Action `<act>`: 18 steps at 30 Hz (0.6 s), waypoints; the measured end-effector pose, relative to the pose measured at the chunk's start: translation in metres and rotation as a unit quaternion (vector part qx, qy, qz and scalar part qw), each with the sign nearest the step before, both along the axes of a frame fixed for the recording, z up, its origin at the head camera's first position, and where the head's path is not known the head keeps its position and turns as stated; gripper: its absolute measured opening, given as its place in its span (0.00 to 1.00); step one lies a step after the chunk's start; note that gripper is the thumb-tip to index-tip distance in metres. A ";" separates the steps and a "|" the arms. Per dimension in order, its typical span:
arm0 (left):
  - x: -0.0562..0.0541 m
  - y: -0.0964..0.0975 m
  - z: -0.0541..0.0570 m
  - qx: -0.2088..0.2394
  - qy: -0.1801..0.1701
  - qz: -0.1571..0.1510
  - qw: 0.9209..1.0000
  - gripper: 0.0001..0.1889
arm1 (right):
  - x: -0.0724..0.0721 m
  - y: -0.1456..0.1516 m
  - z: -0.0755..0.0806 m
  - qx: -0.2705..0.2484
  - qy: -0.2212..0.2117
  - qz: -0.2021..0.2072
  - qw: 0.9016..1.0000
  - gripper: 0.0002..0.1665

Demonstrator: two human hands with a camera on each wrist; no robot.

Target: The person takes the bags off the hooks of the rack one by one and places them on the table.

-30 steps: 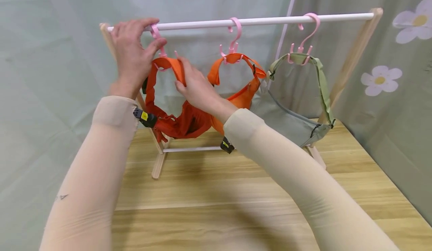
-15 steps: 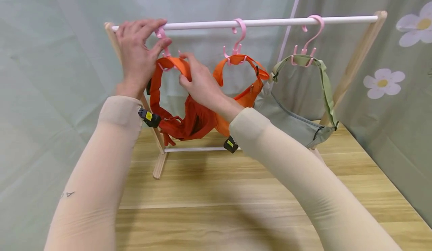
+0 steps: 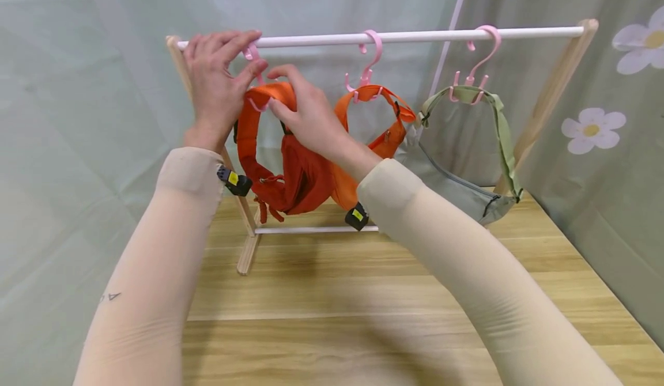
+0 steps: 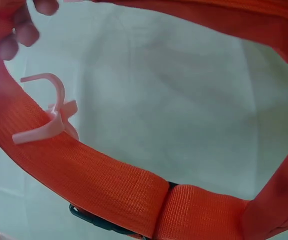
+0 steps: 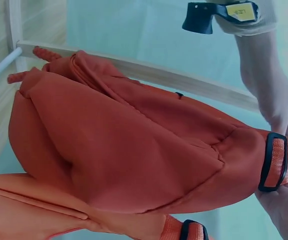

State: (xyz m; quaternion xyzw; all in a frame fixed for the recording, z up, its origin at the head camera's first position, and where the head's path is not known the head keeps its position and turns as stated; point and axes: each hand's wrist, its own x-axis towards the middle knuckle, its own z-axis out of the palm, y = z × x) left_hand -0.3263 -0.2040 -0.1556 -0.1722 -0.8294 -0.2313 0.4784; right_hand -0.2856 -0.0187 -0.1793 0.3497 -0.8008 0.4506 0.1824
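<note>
At the left end of the white rail, my left hand (image 3: 214, 83) pinches a pink hook hanger (image 3: 252, 53) between thumb and fingers. A red-orange shoulder bag (image 3: 307, 173) hangs from that hanger by its strap (image 3: 249, 135). Thumb and fingers of my right hand (image 3: 313, 112) grip the strap just right of the hanger. In the left wrist view, the strap lies across the lower prongs of the pink hanger (image 4: 57, 117). The right wrist view shows the bag's body (image 5: 128, 135) hanging below, with a black strap buckle (image 5: 273, 162) beside my fingers.
An orange bag (image 3: 389, 144) hangs on the middle pink hanger (image 3: 372, 55), close beside the red-orange one. A grey-green bag (image 3: 451, 178) hangs farther right. The wooden-legged rack stands on a wood-grain table (image 3: 332, 294) before a pale curtain (image 3: 93, 115).
My right hand has shifted its grip and lifted the strap slightly at the hanger. The red-orange bag has swung a little, while my left hand keeps its hold. The whole view has drifted slightly.
</note>
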 end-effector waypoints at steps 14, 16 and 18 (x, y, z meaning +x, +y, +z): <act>0.002 -0.002 0.002 -0.005 -0.004 -0.006 1.000 0.23 | 0.010 0.016 0.008 -0.049 0.050 0.108 0.992 0.25; 0.003 -0.003 0.003 -0.007 -0.007 -0.007 1.000 0.24 | 0.009 0.019 0.008 -0.045 0.053 0.113 0.991 0.25; 0.005 -0.003 0.003 -0.008 -0.008 -0.010 1.000 0.25 | 0.009 0.020 0.008 -0.041 0.056 0.111 0.991 0.25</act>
